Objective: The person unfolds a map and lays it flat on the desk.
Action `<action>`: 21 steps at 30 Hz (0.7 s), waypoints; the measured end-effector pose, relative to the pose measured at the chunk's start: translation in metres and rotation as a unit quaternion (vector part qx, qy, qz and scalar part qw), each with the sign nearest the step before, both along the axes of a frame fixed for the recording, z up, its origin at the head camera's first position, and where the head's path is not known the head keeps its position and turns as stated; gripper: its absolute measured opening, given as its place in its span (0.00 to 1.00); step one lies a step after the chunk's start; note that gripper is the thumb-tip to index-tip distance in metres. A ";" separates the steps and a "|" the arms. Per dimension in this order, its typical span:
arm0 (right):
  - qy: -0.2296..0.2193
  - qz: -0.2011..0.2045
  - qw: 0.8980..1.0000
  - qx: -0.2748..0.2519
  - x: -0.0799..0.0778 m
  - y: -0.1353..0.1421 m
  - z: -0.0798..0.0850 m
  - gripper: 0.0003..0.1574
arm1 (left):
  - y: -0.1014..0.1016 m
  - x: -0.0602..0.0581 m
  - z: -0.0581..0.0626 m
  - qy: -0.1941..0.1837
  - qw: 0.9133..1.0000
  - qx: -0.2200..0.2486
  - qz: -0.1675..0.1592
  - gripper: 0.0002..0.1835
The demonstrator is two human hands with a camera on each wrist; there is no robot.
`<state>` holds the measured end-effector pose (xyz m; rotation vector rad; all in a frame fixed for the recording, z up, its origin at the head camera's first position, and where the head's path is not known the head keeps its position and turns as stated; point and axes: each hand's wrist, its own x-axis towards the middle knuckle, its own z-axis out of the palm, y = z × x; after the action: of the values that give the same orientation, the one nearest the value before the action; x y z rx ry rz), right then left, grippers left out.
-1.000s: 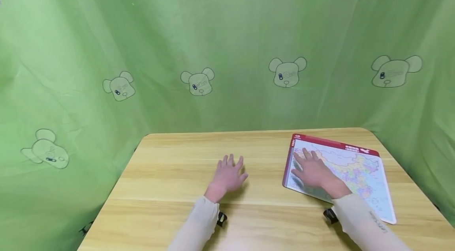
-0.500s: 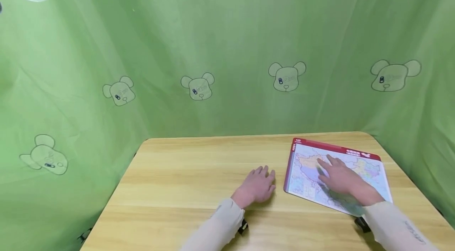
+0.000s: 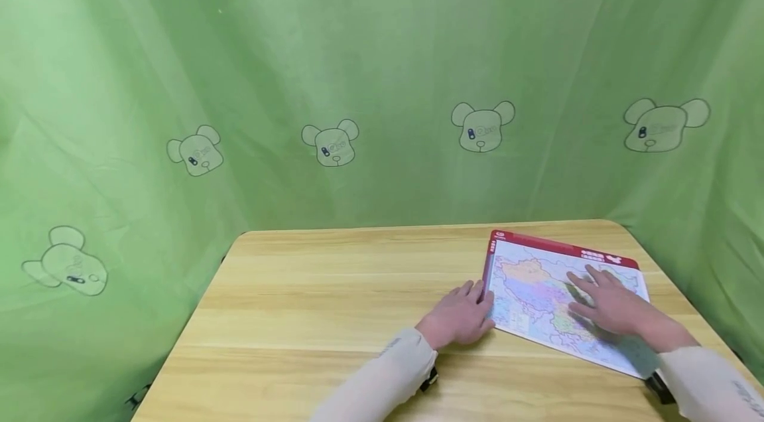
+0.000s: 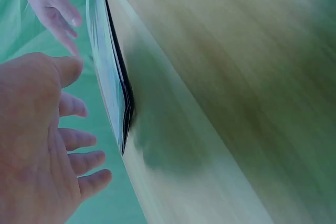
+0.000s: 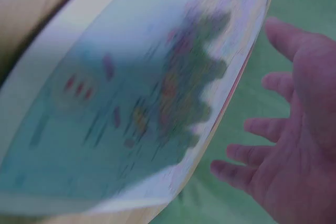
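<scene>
A flat map board [image 3: 528,282] with a red top border and coloured regions lies slanted on the right part of the table. My left hand [image 3: 456,317] is at its left edge, fingers loosely extended. In the left wrist view that hand [image 4: 31,140] holds nothing, and the board's thin dark edge [image 4: 123,82] shows beside the fingers. Over the board's right half is my right hand [image 3: 617,306], fingers spread. In the right wrist view its palm [image 5: 299,140] holds nothing, and a hand-shaped shadow falls on the map's blurred surface [image 5: 115,103].
The wooden table [image 3: 334,282] reaches back to a green cloth [image 3: 406,176] printed with bear heads, which also hangs at both sides. Dark wrist-worn devices sit under both sleeves, the right one [image 3: 659,387] near the board's lower right corner.
Both hands have moved right. The left hand has come from the middle of the table to the board's left edge; the right has passed from the board's left side to its right half.
</scene>
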<state>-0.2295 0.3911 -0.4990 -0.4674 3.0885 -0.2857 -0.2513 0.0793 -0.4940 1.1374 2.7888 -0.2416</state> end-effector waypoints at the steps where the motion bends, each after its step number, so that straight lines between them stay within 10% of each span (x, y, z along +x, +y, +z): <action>1: 0.001 0.000 1.000 -0.002 0.001 0.003 0.000 0.44 | 0.002 0.000 0.001 0.000 1.000 -0.001 -0.004 0.32; 21: 0.022 0.018 1.000 -0.003 0.015 0.043 -0.021 0.38 | 0.027 0.003 -0.008 -0.002 0.999 -0.033 -0.030 0.31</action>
<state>-0.2143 0.4341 -0.5204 -0.5360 3.1184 -0.2867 -0.2486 0.1065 -0.5022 1.2070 2.7232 -0.3337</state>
